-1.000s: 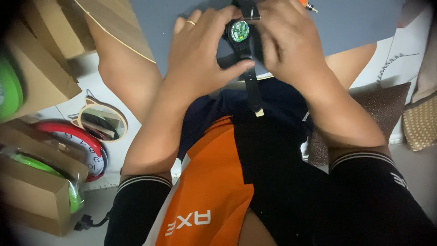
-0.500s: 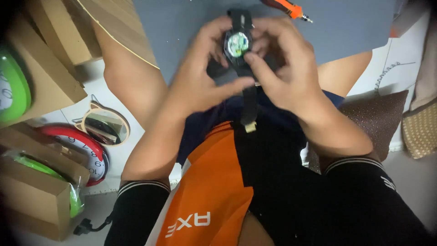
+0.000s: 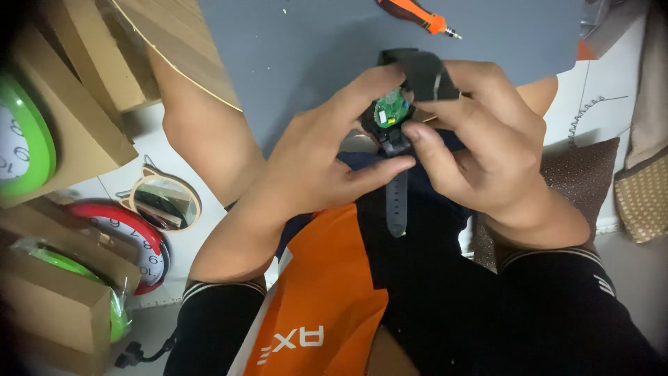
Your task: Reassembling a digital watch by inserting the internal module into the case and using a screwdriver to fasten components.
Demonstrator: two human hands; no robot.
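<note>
Brown cardboard boxes [image 3: 69, 104] stacked at far left, and a near-left cardboard box [image 3: 49, 313] holding a green clock in clear plastic wrap [image 3: 115, 306]

Grey work surface [image 3: 292, 63] — orange-handled screwdriver [image 3: 417, 14] lying on it
</note>
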